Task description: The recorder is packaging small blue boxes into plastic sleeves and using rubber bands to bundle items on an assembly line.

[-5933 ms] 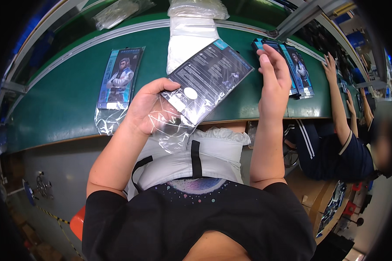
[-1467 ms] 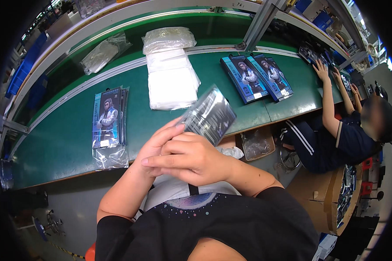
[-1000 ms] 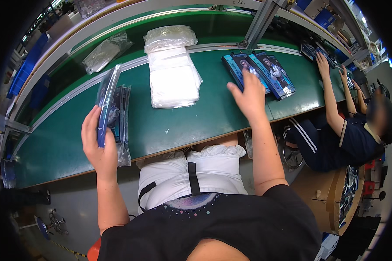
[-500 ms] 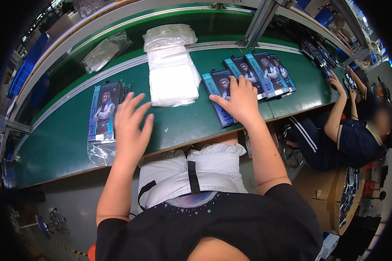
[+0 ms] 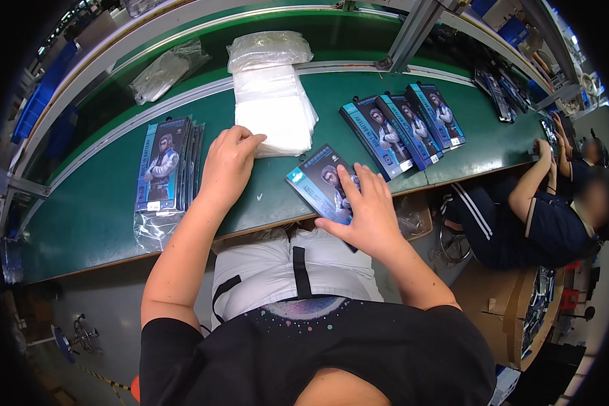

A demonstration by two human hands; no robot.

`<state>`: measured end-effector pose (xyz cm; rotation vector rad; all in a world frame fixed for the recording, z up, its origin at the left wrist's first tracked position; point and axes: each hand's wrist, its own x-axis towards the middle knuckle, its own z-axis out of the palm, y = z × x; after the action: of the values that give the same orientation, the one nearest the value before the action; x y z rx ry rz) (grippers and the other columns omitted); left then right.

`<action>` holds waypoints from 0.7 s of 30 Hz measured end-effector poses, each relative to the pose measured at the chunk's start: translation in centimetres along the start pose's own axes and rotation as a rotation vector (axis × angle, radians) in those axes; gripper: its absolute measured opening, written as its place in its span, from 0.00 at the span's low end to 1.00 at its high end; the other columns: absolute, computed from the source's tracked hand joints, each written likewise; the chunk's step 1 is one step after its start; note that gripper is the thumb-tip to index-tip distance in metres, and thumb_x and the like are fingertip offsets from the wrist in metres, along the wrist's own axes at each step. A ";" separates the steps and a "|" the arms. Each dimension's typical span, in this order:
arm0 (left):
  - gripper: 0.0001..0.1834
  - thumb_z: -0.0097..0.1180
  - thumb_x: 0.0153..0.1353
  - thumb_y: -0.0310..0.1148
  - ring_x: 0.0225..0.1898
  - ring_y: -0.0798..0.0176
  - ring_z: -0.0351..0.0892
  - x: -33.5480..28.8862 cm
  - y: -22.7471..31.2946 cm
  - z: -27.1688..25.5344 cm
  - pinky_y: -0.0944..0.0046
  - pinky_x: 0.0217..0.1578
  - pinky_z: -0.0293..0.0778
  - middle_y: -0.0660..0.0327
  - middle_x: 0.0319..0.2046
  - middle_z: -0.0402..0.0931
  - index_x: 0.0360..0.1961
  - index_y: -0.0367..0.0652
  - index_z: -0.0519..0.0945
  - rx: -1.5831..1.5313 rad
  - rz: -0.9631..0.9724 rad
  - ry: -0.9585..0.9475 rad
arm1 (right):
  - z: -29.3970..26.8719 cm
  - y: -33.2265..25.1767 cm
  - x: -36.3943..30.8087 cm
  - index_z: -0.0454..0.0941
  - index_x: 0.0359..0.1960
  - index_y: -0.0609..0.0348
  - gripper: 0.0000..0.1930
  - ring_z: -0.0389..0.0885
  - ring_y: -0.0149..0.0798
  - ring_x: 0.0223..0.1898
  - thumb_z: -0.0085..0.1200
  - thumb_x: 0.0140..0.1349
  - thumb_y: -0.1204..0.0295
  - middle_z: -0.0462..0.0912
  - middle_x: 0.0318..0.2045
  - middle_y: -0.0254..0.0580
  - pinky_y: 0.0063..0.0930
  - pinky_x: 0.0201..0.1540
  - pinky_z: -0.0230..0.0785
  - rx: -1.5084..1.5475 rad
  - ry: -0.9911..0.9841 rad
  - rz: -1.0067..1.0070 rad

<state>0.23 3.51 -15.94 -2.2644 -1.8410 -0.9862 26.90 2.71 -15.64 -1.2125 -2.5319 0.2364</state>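
My left hand [image 5: 231,162] is closed in a pinch at the lower left corner of a stack of white, translucent plastic bags [image 5: 272,111]. My right hand [image 5: 371,215] grips a flat dark blue and black retail box [image 5: 318,181] with a figure printed on its front. That box slants at the table's near edge, thumb along its left side and fingers over its face. Right of it, three matching boxes [image 5: 382,139] lie overlapping in a fan. On the left, a pile of similar boxes [image 5: 161,166] in clear bags lies beside my left forearm.
A clear plastic bundle [image 5: 271,51] lies across the top of the bag stack. Another crumpled clear bag [image 5: 169,71] rests beyond the metal rail. A metal upright [image 5: 413,37] rises behind the fanned boxes. At right a co-worker [image 5: 555,210] sits by the green table [image 5: 81,223].
My right hand has drawn one box away from the group, toward me and left, tilting it. My left hand has moved right from the bagged pile and closed at the plastic bags.
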 end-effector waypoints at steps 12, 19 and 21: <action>0.09 0.56 0.55 0.22 0.37 0.52 0.73 0.0 -0.4 0.0 0.59 0.38 0.70 0.54 0.33 0.72 0.39 0.37 0.78 -0.116 -0.015 0.019 | 0.2 1.4 3.3 0.69 0.52 0.60 0.24 0.71 0.24 0.30 0.41 0.68 0.52 0.75 0.33 0.34 0.21 0.33 0.69 2.049 -0.448 0.391; 0.10 0.54 0.52 0.22 0.41 0.54 0.74 0.5 -0.9 -0.1 0.58 0.44 0.67 0.58 0.34 0.76 0.36 0.43 0.81 0.042 0.093 -0.041 | 1.4 0.8 5.4 0.67 0.50 0.68 0.16 0.79 0.30 0.41 0.52 0.62 0.73 0.78 0.42 0.43 0.24 0.44 0.74 2.065 -0.338 0.372; 0.10 0.54 0.53 0.22 0.41 0.54 0.75 0.9 -1.2 -0.4 0.58 0.43 0.68 0.58 0.34 0.75 0.36 0.42 0.81 0.020 0.054 -0.075 | 1.6 1.0 5.4 0.63 0.55 0.70 0.23 0.79 0.34 0.44 0.52 0.59 0.76 0.77 0.46 0.48 0.27 0.48 0.74 2.114 -0.429 0.349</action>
<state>-0.93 4.42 -15.60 -2.3564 -1.7988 -0.8825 23.83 7.54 -16.23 -0.4530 -0.8209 2.4129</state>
